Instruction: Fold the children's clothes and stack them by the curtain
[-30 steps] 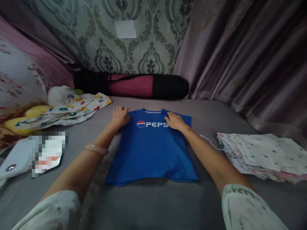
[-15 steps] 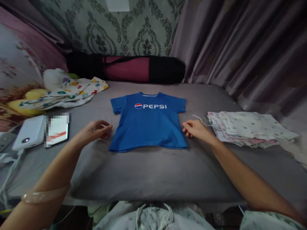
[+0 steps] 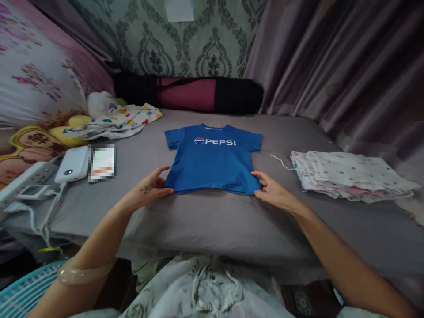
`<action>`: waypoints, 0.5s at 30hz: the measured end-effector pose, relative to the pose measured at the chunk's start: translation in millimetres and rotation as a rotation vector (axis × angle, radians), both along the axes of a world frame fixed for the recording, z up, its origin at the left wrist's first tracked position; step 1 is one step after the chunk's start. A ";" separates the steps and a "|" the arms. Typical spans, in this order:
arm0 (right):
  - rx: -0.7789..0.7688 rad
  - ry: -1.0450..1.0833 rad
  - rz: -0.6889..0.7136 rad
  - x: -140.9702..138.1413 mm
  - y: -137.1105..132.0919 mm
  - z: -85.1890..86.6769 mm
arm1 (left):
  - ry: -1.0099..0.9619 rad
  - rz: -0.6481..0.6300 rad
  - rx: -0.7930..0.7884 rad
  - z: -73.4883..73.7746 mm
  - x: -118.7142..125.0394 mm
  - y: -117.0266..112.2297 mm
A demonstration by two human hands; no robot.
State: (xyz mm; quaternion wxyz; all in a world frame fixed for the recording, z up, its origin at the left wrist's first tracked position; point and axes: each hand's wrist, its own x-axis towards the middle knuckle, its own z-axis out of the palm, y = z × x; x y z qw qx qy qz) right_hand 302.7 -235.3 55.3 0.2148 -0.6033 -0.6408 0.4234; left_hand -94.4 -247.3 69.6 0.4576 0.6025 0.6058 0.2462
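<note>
A blue T-shirt point(image 3: 213, 163) with a white PEPSI print lies flat, neckline away from me and hem towards me. At its lower left corner is my left hand point(image 3: 152, 187), thumb touching the hem and index finger stretched along the side edge. My right hand point(image 3: 270, 190) meets the lower right corner the same way, index finger at the side and thumb at the hem. On both hands thumb and index finger are spread apart, with no visible pinch on the cloth. The other fingers are curled and partly hidden.
On the grey sheet point(image 3: 212, 221), a stack of folded patterned clothes point(image 3: 357, 174) lies right. To the left are a white power bank point(image 3: 72, 163), a blurred-out device point(image 3: 102, 163), a power strip point(image 3: 29, 179) and a patterned cloth point(image 3: 122, 121). A black-and-maroon long bag point(image 3: 188, 95) lies behind.
Both hands have come from beside the shirt to its lower corners, and their thumbs and index fingers have spread. My view has shifted a little to the left.
</note>
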 end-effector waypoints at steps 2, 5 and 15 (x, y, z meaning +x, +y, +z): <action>0.077 -0.051 -0.037 -2.0 1.7 -4.3 | -0.018 0.017 0.041 -1.4 2.7 0.5; 0.172 -0.078 -0.057 -4.8 2.8 -6.6 | -0.030 0.105 0.078 -2.9 5.8 2.8; -0.193 0.345 -0.275 3.5 4.9 27.2 | -0.302 0.327 0.036 7.0 1.5 8.6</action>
